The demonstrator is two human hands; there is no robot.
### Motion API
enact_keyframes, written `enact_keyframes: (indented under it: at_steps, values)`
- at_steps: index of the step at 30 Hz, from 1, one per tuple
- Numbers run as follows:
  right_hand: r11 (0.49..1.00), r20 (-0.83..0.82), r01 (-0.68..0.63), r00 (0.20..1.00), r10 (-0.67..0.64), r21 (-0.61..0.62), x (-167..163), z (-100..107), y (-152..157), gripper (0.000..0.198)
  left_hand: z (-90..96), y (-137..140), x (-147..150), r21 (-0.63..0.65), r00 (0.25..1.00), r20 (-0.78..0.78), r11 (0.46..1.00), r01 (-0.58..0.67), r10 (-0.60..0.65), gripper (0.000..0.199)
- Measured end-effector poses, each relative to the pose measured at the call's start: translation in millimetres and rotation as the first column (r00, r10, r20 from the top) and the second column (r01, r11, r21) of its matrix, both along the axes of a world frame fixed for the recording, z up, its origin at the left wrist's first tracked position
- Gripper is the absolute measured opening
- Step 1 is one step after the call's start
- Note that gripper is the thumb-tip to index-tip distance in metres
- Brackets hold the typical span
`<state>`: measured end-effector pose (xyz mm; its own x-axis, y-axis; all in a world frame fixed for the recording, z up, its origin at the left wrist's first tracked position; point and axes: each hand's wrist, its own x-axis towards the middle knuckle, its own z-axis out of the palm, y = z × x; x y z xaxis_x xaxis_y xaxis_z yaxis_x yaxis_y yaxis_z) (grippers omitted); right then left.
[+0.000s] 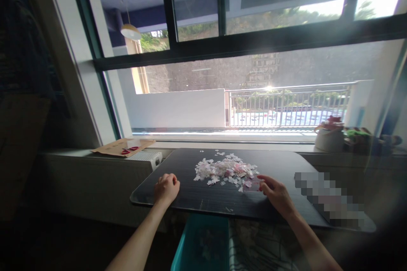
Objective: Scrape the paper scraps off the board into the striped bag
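A pile of small white and pinkish paper-like scraps [224,168] lies spread on the dark table [187,197]. My right hand [277,194] is at the pile's right edge, its index finger stretched out and the other fingers bent. Just beside its fingertips is a thin, see-through pinkish piece [251,185] on the tabletop; whether the fingers touch it I cannot make out. To the left of the pile, my left hand [166,188] rests on the table with its fingers curled in, and nothing shows in it.
Below the table's front edge stands a teal bin [184,245] with scraps inside. Red-handled scissors [130,150] lie on brown paper [111,147] on the sill at left. A white pot [330,137] stands on the right sill. A blurred-out object [329,199] lies at the table's right.
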<state>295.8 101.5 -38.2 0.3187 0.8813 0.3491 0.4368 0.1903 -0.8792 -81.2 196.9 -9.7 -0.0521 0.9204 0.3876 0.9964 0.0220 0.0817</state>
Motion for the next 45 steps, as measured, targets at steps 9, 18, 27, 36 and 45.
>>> enact_keyframes:
  at_steps: [9, 18, 27, 36, 45]
  values:
    - [1.000, -0.003, -0.008, 1.000, 0.008, -0.015, -2, 6, -5, 0.037, 1.9, -2, 1, -0.008, 1.000, 0.005, 1.000, 0.005, -0.005, 0.016]
    - [0.997, -0.030, -0.078, 0.997, 0.077, -0.014, -7, 11, -8, 0.037, 2.9, -2, 1, -0.014, 1.000, 0.006, 1.000, 0.002, -0.002, 0.016]
    - [0.991, -0.074, -0.135, 0.988, 0.133, -0.014, -9, 14, -10, 0.042, 1.7, -1, 0, -0.008, 1.000, 0.013, 1.000, 0.004, -0.004, 0.016]
    - [0.996, -0.072, -0.088, 0.994, 0.086, -0.023, -5, 14, -11, 0.035, 3.9, -4, 1, -0.013, 1.000, 0.022, 1.000, 0.004, -0.004, 0.016]
    - [0.992, -0.074, -0.122, 0.990, 0.120, -0.030, -9, 17, -14, 0.029, 2.0, -2, 1, -0.011, 1.000, 0.017, 1.000, 0.006, -0.006, 0.017]
